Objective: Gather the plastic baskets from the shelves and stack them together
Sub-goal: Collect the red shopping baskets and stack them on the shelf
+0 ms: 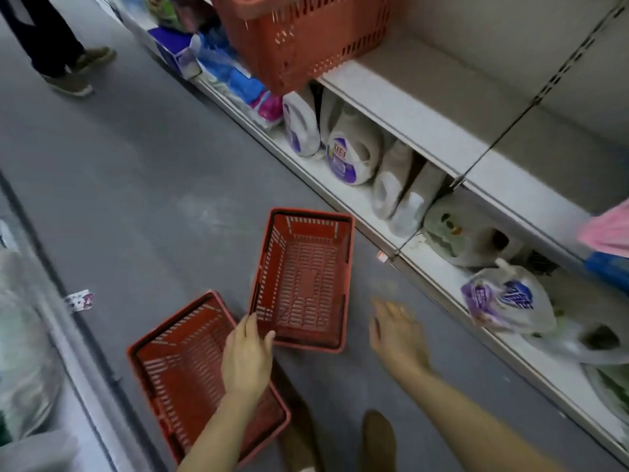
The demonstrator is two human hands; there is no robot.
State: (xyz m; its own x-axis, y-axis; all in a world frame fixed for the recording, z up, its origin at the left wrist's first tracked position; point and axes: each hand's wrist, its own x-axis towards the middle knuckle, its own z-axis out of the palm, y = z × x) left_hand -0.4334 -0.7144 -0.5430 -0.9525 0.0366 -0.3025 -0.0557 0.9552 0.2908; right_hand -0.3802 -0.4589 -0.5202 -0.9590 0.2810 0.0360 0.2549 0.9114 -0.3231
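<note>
I read two red baskets on the grey floor in the lower centre of the frame, both mouth up, which is the orientation nesting requires. The far basket [303,279] lies just above centre-bottom, its long axis running up the frame; the near basket [190,373] sits below and left of it, turned at an angle, their nearest corners close together but, as far as I can tell, not touching. A third basket [299,39] occupies the top centre, overhanging the edge of the middle shelf [408,107]; I judge it is not yet gathered. My left hand [246,356] reaches in from the bottom edge across the near basket, palm down, fingers loosely extended and slightly parted, fingertips at the lower left corner rim of the far basket; I cannot tell whether they touch it, and nothing is gripped. My right hand [396,335] is extended over bare floor right of the far basket, fingers open and blurred, holding nothing. The pose suggests both hands are approaching the far basket's short near end, one per corner, presumably to lift it into the other basket. Detergent bottles [350,155] stand on the bottom shelf in the centre right. Another person's legs [51,39] appear at upper left, well apart from the baskets.
</note>
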